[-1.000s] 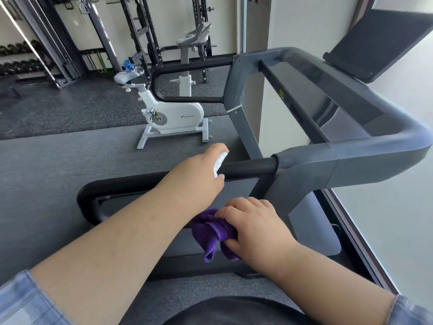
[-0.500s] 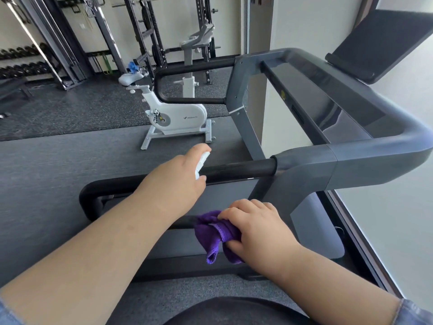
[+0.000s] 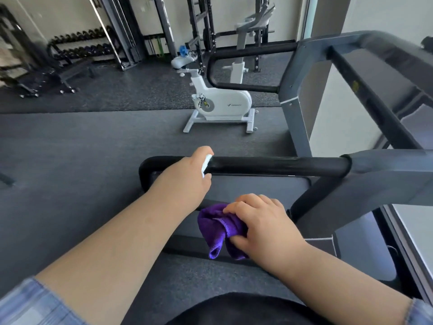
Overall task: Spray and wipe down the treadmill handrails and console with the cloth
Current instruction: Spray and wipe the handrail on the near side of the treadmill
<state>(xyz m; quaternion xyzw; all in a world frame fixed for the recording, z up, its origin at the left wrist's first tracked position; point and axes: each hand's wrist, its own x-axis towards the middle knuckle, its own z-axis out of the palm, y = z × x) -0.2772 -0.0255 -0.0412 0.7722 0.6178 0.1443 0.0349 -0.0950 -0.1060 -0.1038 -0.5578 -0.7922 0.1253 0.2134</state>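
My left hand (image 3: 185, 177) grips a small white spray bottle (image 3: 206, 164), mostly hidden in the fist, its top right against the near black handrail (image 3: 276, 165) near the rail's left bend. My right hand (image 3: 262, 226) holds a bunched purple cloth (image 3: 215, 228) just below that rail, over the treadmill's side. The grey treadmill frame (image 3: 386, 170) runs off to the right. A second black handrail (image 3: 248, 51) loops on the far side. The console is out of view except for a dark corner at the top right.
A white exercise bike (image 3: 222, 102) stands on the grey floor beyond the treadmill. Dumbbell racks (image 3: 79, 45) and black weight frames (image 3: 201, 24) line the back wall. A pale wall or window sits close on the right.
My left hand with the bottle has slid left along the near handrail toward its bend. My head view has swung left, losing the console. The right hand keeps the cloth in place.
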